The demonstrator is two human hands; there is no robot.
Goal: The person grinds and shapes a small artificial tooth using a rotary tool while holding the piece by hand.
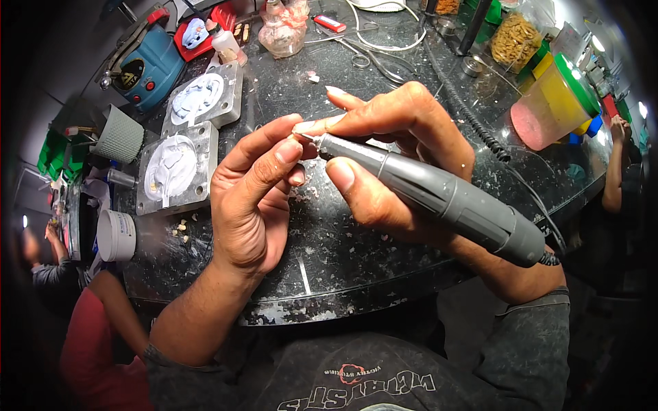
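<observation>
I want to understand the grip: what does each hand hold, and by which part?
The right hand holds a grey rotary handpiece by its front barrel, near the tip. The left hand pinches something tiny at its fingertips; it is too small to identify.

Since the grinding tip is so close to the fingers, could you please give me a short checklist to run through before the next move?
1. Right hand grips the grey rotary handpiece firmly: ok.
2. Left hand pinches a small workpiece at the tool tip: cannot tell, the piece is hidden by the fingertips.
3. Tip clear of skin: not ok, it sits right against the fingertips.
4. Coiled black cord runs free across the bench: ok.
5. Two metal moulds lie apart from the hands: ok.
6. Tool spinning or stopped: cannot tell.
</observation>
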